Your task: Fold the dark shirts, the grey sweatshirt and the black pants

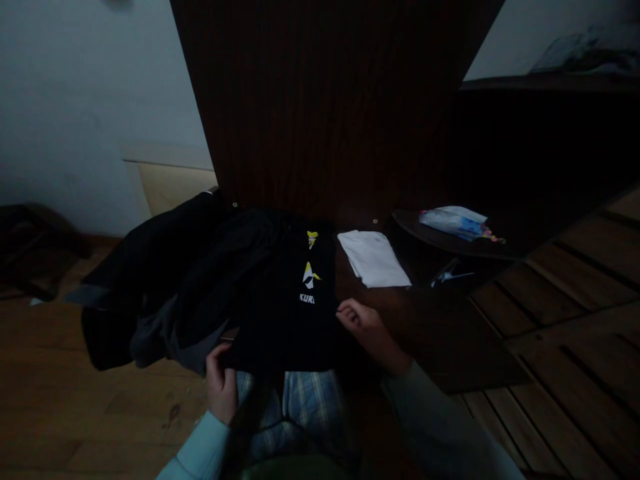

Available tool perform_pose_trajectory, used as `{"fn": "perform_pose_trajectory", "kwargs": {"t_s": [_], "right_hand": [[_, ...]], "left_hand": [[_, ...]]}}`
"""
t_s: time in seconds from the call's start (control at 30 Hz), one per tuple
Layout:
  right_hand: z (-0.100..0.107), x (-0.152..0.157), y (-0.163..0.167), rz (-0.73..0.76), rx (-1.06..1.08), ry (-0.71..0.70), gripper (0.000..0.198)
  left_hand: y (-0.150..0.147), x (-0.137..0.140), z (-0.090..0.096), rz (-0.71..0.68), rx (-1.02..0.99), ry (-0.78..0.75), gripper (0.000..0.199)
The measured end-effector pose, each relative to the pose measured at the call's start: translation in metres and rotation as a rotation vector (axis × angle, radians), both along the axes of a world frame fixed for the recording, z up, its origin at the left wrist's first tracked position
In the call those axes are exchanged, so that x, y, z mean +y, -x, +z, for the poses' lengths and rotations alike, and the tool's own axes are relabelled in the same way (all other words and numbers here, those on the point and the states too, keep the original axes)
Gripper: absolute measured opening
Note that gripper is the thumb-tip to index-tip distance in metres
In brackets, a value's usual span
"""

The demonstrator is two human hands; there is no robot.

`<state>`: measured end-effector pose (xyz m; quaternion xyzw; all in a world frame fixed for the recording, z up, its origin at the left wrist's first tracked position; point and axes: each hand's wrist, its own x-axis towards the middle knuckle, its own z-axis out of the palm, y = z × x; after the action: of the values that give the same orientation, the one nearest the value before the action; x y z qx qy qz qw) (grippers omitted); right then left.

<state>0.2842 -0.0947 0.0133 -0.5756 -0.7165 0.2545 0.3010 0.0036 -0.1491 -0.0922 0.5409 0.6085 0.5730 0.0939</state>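
Dimly: left grip [221,388] pinches black garment [280,333] | right grip [369,330] can't tell | lettering [307,299] clipped

A dark brown wooden surface [445,333] carries a folded white cloth [377,260]. Just left of that cloth lies a black fabric garment [280,333] with yellow-and-white print; farther left, heaped black-and-grey clothing [193,267]. Right of the cloth, a rounded dark shelf [440,243] bears a blue-and-white bundle [455,221].
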Motion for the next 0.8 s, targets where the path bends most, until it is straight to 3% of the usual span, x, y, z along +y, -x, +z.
{"fn": "perform_pose_trajectory", "kwargs": {"t_s": [0.1,0.17,0.3,0.37,0.53,0.63,0.7,0.8], "right_hand": [[-0.011,0.028,-0.019,-0.087,0.002,0.072,0.013],[-0.018,0.039,-0.020,-0.060,-0.030,0.140,0.016],[-0.022,0.045,-0.010,-0.061,-0.189,0.172,0.018],[-0.020,0.045,-0.008,-0.056,-0.205,0.167,0.016],[-0.019,0.045,-0.008,-0.111,0.016,0.172,0.017],[-0.022,0.033,-0.007,-0.139,0.102,0.269,0.029],[-0.022,0.016,-0.008,-0.088,0.174,0.336,0.039],[-0.020,-0.018,-0.010,0.043,0.226,0.283,0.059]], "left_hand": [[-0.001,-0.004,0.011,0.011,0.135,-0.229,0.023],[-0.007,-0.002,0.025,-0.088,0.280,-0.271,0.024],[-0.023,0.016,0.055,-0.534,0.545,-0.073,0.039],[-0.029,0.029,0.067,-0.656,0.618,0.056,0.041],[-0.035,0.053,0.077,-0.769,0.652,0.229,0.034],[-0.034,0.055,0.075,-0.780,0.640,0.251,0.033],[-0.033,0.055,0.073,-0.792,0.632,0.259,0.034],[-0.031,0.056,0.072,-0.815,0.598,0.264,0.034]]}}
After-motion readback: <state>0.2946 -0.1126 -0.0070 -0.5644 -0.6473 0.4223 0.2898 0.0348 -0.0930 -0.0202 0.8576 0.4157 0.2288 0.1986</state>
